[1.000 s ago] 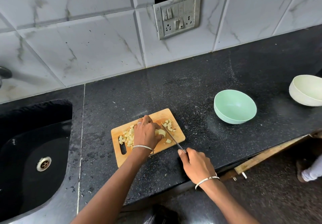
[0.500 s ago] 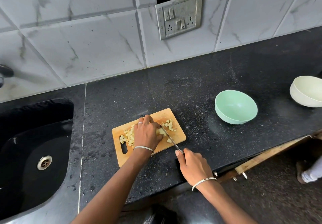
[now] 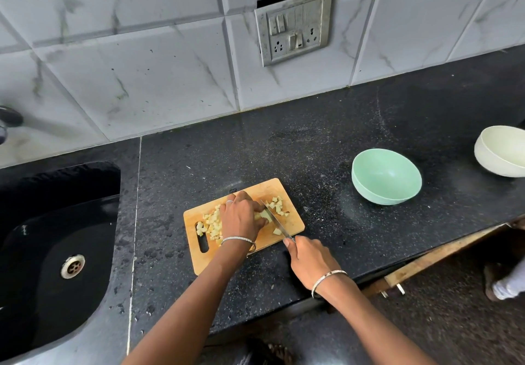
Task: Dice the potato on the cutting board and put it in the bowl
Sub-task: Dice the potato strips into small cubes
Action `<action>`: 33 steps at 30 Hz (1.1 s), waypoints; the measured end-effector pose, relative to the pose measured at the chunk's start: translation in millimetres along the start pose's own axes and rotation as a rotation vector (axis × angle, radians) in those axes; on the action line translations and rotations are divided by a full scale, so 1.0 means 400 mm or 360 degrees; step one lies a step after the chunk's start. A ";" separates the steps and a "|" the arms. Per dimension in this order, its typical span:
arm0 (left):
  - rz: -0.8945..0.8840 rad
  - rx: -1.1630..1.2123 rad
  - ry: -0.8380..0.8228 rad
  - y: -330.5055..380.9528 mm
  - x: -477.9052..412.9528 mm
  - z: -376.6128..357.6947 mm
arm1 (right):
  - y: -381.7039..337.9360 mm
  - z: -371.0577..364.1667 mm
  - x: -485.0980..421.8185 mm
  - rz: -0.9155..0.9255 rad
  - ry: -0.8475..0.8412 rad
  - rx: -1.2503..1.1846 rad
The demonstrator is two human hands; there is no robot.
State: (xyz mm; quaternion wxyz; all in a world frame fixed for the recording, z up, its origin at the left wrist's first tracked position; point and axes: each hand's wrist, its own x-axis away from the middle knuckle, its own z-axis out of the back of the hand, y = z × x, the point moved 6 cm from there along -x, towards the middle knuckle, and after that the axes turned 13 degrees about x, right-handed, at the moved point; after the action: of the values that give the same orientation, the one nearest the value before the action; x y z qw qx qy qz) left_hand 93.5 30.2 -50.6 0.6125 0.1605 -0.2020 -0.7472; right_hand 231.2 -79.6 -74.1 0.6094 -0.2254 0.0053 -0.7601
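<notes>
A small wooden cutting board [image 3: 294, 224] lies on the black counter. My left hand [image 3: 241, 217] holds down a pale potato piece [image 3: 264, 214] in the board's middle with curled fingers. My right hand [image 3: 311, 259] grips the handle of a knife [image 3: 276, 219], whose blade runs up across the board right beside the held piece. Diced potato cubes lie in a pile [image 3: 210, 227] left of my left hand and in a second group [image 3: 277, 206] right of the blade. A mint-green bowl [image 3: 385, 176] stands empty on the counter to the right.
A cream bowl [image 3: 501, 150] sits at the far right edge. A black sink [image 3: 54, 245] with a metal drain takes up the left. A tiled wall with a switch plate [image 3: 294, 25] backs the counter. A wooden strip [image 3: 431, 259] juts out below the counter's front edge.
The knife blade and my right hand have shifted slightly left and forward along the potato piece. My left hand stays on the piece.
</notes>
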 end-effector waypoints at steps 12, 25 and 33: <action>0.0065 -0.0024 0.0022 -0.007 0.000 0.007 | 0.048 0.008 0.049 0.0028 0.0252 0.0356; 0.0045 -0.0069 0.0028 0.011 0.004 0.011 | 0.028 -0.014 0.009 -0.0031 0.0070 -0.0088; 0.0038 -0.0226 0.0104 0.009 0.014 0.024 | 0.027 -0.011 -0.001 0.0014 0.0097 -0.0003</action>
State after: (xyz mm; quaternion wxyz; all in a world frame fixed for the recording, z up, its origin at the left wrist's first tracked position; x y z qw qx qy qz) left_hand 90.9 25.1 -40.4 0.6374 0.1386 -0.1302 -0.7467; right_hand 239.8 -83.2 -81.2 0.6122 -0.2026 0.0257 -0.7639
